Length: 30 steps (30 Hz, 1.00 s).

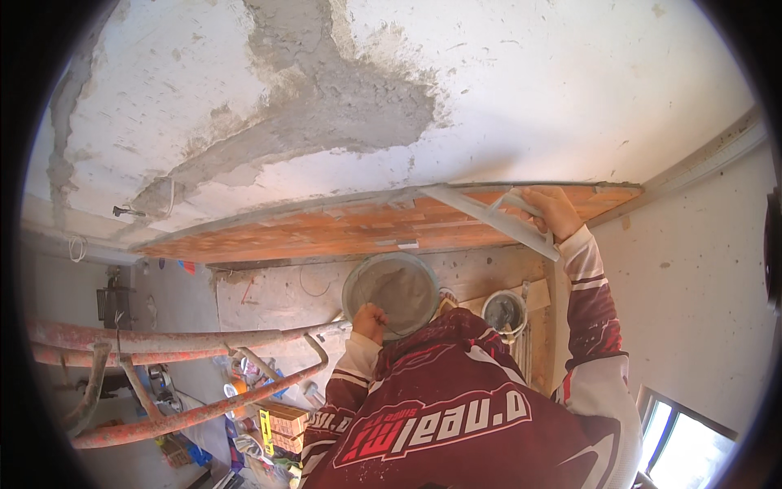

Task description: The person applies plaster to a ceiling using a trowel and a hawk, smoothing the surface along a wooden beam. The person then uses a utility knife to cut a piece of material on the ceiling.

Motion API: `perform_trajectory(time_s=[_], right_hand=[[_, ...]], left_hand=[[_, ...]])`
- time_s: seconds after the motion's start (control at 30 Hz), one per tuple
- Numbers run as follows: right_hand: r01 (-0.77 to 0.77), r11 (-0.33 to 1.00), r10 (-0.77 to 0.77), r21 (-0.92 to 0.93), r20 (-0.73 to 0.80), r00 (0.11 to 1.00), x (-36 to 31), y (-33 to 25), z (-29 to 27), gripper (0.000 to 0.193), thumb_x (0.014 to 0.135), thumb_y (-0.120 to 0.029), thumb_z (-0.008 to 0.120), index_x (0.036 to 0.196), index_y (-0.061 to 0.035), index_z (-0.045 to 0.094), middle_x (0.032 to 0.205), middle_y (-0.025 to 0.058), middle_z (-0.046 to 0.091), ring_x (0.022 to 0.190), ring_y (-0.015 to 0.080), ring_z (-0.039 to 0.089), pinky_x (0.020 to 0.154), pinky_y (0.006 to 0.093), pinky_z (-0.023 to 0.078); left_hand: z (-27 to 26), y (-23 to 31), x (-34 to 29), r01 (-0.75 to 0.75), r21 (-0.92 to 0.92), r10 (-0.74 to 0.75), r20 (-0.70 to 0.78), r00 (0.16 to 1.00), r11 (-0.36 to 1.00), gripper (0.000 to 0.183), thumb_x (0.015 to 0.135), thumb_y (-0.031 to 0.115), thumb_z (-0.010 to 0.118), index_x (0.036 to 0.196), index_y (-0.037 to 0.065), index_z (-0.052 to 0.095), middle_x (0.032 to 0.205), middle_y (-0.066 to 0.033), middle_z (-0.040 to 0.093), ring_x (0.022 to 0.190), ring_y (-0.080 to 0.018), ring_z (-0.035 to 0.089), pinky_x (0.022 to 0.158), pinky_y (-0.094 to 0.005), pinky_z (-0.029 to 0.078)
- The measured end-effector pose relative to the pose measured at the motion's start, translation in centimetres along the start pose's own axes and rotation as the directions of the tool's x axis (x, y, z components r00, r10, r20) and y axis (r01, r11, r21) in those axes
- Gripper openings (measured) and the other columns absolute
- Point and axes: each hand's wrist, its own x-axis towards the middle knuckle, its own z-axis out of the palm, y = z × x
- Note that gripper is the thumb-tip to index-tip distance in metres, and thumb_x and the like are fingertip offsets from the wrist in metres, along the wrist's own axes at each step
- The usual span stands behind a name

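Note:
My right hand (555,212), raised on the right, is closed around the handle of a long-bladed plastering trowel (476,210). The blade slants across a strip of bare orange brick (309,224), with its far end by the lower edge of the white wall surface (538,106). My left hand (371,323) grips the near rim of a round basin (347,285) in front of my body. Wet grey mortar (403,289) lies in the basin. A broad patch of grey mortar (350,102) covers part of the white surface.
Red-and-white painted scaffold pipes (195,394) cross the left side. A bucket (486,308) of grey material stands on the right, beside boards. Below the pipes are bricks (287,424) and scattered tools. A loose wire (171,196) sticks out at left; a window (688,444) is lower right.

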Motion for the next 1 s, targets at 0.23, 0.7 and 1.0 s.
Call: perform_trajectory(time_s=[0.23, 0.7, 1.0], right_hand=[[-0.035, 0.992, 0.037, 0.118, -0.021, 0.999, -0.4, 0.5, 0.4, 0.031, 0.086, -0.022, 0.047, 0.099, 0.0027, 0.061, 0.077, 0.0063, 0.061, 0.064, 0.0098, 0.053, 0.052, 0.0223, 0.042], [0.144, 0.975, -0.156, 0.169, 0.056, 0.986, 1.0, 7.0, 12.0, 0.032, 0.086, -0.025, 0.050, 0.101, 0.0019, 0.060, 0.074, 0.0006, 0.058, 0.063, 0.0053, 0.049, 0.053, 0.0201, 0.038], [0.099, 0.977, -0.104, 0.189, 0.021, 0.994, -0.3, 5.0, 12.5, 0.031, 0.085, -0.024, 0.051, 0.101, 0.0011, 0.061, 0.071, -0.0002, 0.057, 0.061, 0.0042, 0.047, 0.049, 0.0183, 0.034]], left_hand=[[0.2, 0.0, -0.5, -0.022, 0.055, 0.022, -0.005, 1.000, 0.998, 0.010, 0.071, 0.000, 0.047, 0.067, 0.007, 0.042, 0.063, -0.0034, 0.041, 0.055, -0.0164, 0.041, 0.054, -0.0311, 0.038], [0.7, -0.1, -1.0, -0.045, 0.044, 0.045, 0.002, 0.999, 0.998, 0.009, 0.070, 0.001, 0.046, 0.065, 0.006, 0.043, 0.061, -0.0048, 0.042, 0.055, -0.0168, 0.041, 0.054, -0.0311, 0.038], [-0.6, -0.6, -0.8, -0.096, 0.065, 0.094, 0.026, 0.995, 0.993, 0.008, 0.072, 0.002, 0.046, 0.065, 0.006, 0.044, 0.062, -0.0054, 0.043, 0.056, -0.0172, 0.042, 0.055, -0.0305, 0.038]])
